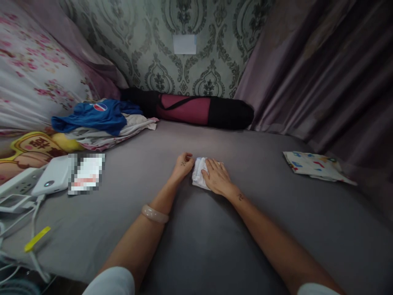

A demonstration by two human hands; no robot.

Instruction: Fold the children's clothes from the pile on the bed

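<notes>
A small, white, folded cloth-like bundle [199, 175] lies on the grey bed sheet [196, 141], with a bluish tint along its far edge. My right hand [217, 177] rests flat on the bundle's right part, fingers stretched across its top and covering much of it. Beside the bundle's left edge is my left hand [183, 164], turned on its side with loosely bent fingers. Its fingertips are close to the far left corner; whether they touch it I cannot tell. Nothing shows in its grasp. A pale bangle [155, 214] circles my left forearm.
A black and maroon long bag [187, 109] lies along the wall. Left are a blue garment [92, 116] on other cloth, a white power bank [54, 175], a power strip [21, 182], a blurred-out packet [88, 174] and cables. A patterned folded item [316, 165] lies right.
</notes>
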